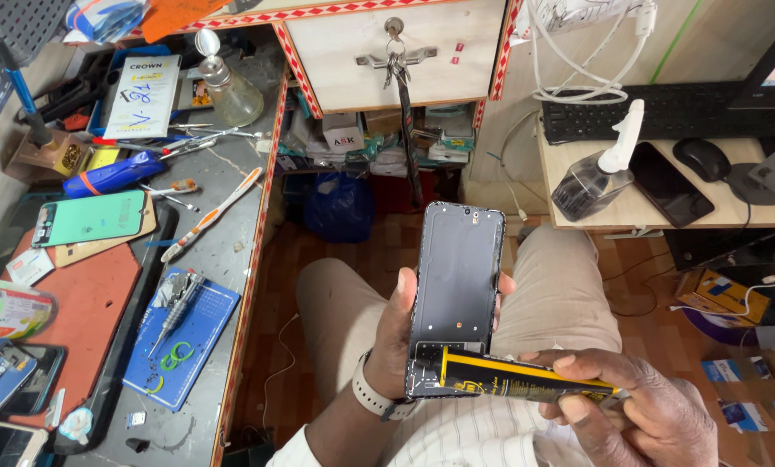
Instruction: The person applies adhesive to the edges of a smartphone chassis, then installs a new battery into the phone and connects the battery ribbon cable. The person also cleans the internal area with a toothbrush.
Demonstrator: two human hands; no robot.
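Observation:
My left hand [396, 333] grips an opened phone frame [457, 285], dark grey, held upright over my lap with its bare inner side facing me. A watch is on that wrist. My right hand [647, 411] holds a black and yellow glue tube [517, 378], lying crosswise with its tip against the lower left part of the phone frame.
A workbench [232, 259] on the left carries a blue mat [193, 346] with a screwdriver, a green-backed phone screen [89, 218], a toothbrush, tweezers and a glass bottle. A drawer with keys [394, 52] hangs ahead. At right, a desk holds a spray bottle [597, 173], a phone, a mouse and a keyboard.

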